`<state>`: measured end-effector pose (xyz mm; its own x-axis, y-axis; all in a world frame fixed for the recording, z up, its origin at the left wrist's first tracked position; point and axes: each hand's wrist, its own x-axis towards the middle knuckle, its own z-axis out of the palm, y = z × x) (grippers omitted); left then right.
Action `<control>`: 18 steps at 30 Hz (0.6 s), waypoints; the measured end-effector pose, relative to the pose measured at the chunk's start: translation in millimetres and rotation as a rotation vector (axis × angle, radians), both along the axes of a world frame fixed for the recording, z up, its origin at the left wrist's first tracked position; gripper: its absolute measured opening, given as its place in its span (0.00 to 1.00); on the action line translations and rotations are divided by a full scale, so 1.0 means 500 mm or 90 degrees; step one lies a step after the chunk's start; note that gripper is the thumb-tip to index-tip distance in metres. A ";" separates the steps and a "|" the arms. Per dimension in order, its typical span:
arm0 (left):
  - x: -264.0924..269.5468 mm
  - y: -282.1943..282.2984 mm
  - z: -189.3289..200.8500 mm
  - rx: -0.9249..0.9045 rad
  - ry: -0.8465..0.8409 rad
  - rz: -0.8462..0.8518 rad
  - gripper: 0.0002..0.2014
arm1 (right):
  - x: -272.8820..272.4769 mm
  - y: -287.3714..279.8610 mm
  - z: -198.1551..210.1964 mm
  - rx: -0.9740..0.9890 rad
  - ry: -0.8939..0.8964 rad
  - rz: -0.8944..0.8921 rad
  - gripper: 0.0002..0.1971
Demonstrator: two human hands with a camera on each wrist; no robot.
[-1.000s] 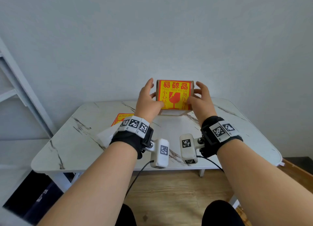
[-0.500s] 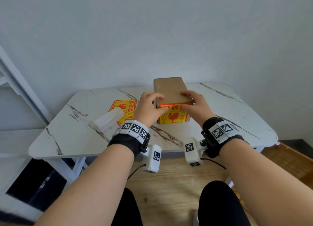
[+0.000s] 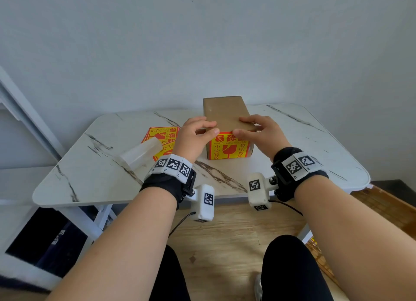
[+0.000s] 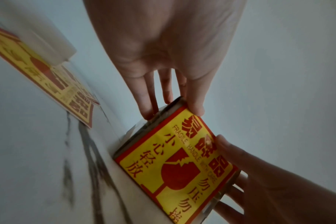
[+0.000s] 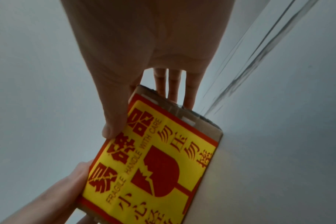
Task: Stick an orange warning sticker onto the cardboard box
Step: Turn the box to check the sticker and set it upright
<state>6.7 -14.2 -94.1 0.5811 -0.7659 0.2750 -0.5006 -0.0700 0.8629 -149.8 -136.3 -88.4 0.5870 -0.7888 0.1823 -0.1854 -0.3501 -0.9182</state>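
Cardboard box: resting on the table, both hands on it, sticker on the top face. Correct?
Not the top face. The head view shows the cardboard box with a bare brown top; the sticker is on the near side face. The rest holds: it rests on the table, left hand and right hand on it.

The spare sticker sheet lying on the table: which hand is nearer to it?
Left. The left hand grips the cardboard box just right of the sticker sheet; the right hand holds the box's far side, with the box between.

Brown cardboard box (image 3: 225,111) resting on table, orange-and-yellow fragile sticker (image 3: 227,148) flat on its near face
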 end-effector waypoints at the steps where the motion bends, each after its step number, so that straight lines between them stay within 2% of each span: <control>1: 0.002 0.001 -0.001 0.001 -0.002 -0.003 0.14 | -0.005 -0.004 0.002 0.002 0.003 0.007 0.24; 6: 0.000 0.003 -0.003 0.002 0.028 -0.008 0.15 | -0.030 -0.020 0.014 0.092 0.015 0.052 0.21; 11: -0.010 0.009 -0.002 -0.008 0.075 -0.011 0.17 | -0.045 -0.027 0.021 0.206 -0.034 0.100 0.21; 18: -0.018 0.017 -0.001 0.011 0.079 -0.014 0.18 | -0.053 -0.023 0.007 0.242 -0.071 0.106 0.21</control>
<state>-2.4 -5.6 -94.4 0.5930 -0.7828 0.1886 -0.3909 -0.0751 0.9173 -176.5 -147.9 -84.7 0.7053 -0.7081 -0.0339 -0.0470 0.0010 -0.9989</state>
